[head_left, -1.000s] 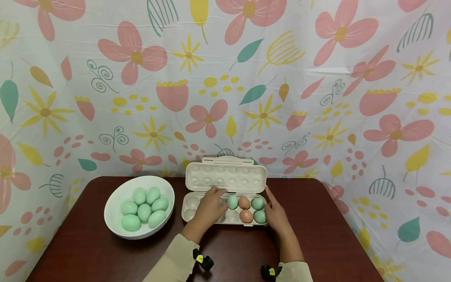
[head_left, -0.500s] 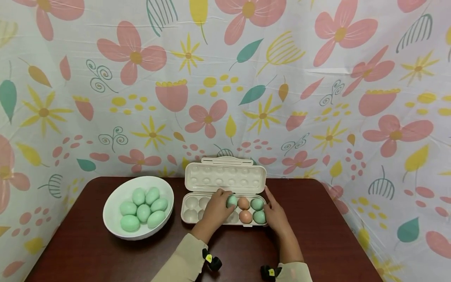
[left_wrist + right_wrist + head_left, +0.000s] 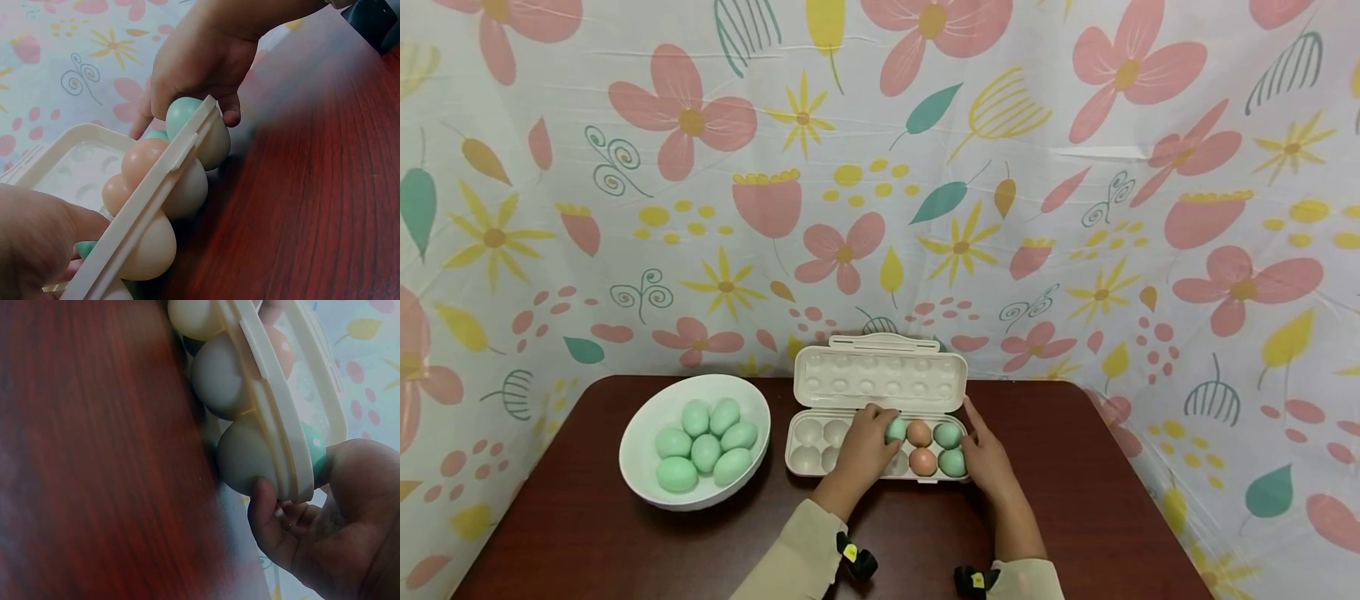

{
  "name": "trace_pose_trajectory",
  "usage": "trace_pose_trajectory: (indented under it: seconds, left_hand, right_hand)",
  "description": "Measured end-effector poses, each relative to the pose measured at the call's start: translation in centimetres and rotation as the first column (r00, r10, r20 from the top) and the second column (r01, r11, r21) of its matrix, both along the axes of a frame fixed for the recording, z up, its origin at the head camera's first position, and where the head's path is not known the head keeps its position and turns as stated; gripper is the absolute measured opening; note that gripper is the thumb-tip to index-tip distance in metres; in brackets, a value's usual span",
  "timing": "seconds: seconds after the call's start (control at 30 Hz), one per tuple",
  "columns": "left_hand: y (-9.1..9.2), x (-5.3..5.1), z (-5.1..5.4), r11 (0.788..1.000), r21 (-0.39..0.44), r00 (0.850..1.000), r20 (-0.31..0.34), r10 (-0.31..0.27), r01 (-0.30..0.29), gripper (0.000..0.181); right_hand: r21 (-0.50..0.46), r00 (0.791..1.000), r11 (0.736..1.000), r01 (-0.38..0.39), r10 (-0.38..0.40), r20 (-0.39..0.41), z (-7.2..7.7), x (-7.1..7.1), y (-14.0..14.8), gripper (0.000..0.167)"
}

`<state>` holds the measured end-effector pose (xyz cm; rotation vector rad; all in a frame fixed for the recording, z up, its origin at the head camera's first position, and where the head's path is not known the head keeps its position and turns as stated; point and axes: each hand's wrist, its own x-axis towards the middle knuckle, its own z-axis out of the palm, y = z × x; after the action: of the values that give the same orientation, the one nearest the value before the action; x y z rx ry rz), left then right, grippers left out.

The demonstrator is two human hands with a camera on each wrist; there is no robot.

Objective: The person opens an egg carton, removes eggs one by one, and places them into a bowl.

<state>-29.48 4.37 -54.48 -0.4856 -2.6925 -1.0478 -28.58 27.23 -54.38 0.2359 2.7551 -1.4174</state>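
Left hand (image 3: 864, 443) pinches egg (image 3: 897, 429), right hand (image 3: 988, 458) grips carton (image 3: 880, 376).

Held green egg (image 3: 896, 431) partly hidden by left grip (image 3: 865, 447); left sleeve (image 3: 793, 557) cut off at head view's bottom.

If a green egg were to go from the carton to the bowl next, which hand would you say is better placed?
Probably the left: the left hand grips a green egg and is nearer the bowl, while the right hand holds the carton at its right end.
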Motion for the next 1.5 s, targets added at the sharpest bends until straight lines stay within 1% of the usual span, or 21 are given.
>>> trace_pose_trajectory:
  seconds: [0.23, 0.7, 0.9, 1.07, 1.23, 1.33, 1.5]
  left_hand:
    - [0.0, 0.0, -0.1, 1.0, 0.01, 1.0, 0.014, 0.013, -0.013, 0.042]
    - [-0.1, 0.1, -0.1, 0.999, 0.002, 0.999, 0.001, 0.039, -0.039, 0.04]
    - [-0.1, 0.3, 0.1, 0.999, 0.023, 0.999, -0.004, 0.041, -0.04, 0.039]
    - [-0.2, 0.5, 0.4, 0.999, 0.035, 0.999, -0.023, 0.04, -0.039, 0.039]
    - [-0.7, 0.8, 1.1, 0.997, 0.064, 0.999, -0.027, 0.047, -0.045, 0.04]
    - [-1.1, 0.9, 1.5, 0.995, 0.083, 0.998, -0.024, 0.059, -0.057, 0.04]
    - [-1.9, 1.5, 2.1, 0.989, 0.129, 0.997, -0.011, 0.076, -0.074, 0.04]
  right_hand:
    - [-0.005, 1.0, 1.0, 0.003, -0.003, -0.001, 0.0, 0.0, 0.0, 0.065]
    - [0.01, 1.0, 1.0, -0.004, 0.004, -0.005, 0.1, 0.0, -0.1, 0.064]
    - [0.02, 1.0, 1.0, -0.009, 0.009, -0.007, 0.1, 0.0, -0.1, 0.065]
    - [0.005, 1.0, 1.0, -0.008, 0.008, -0.006, 0.1, 0.1, -0.1, 0.065]
    - [-0.006, 1.0, 1.0, 0.0, 0.0, -0.017, 0.2, 0.1, -0.2, 0.065]
    - [0.001, 1.0, 1.0, 0.002, -0.002, -0.03, 0.2, 0.1, -0.2, 0.065]
    - [-0.009, 1.0, 1.0, -0.003, 0.003, -0.029, 0.2, 0.1, -0.2, 0.065]
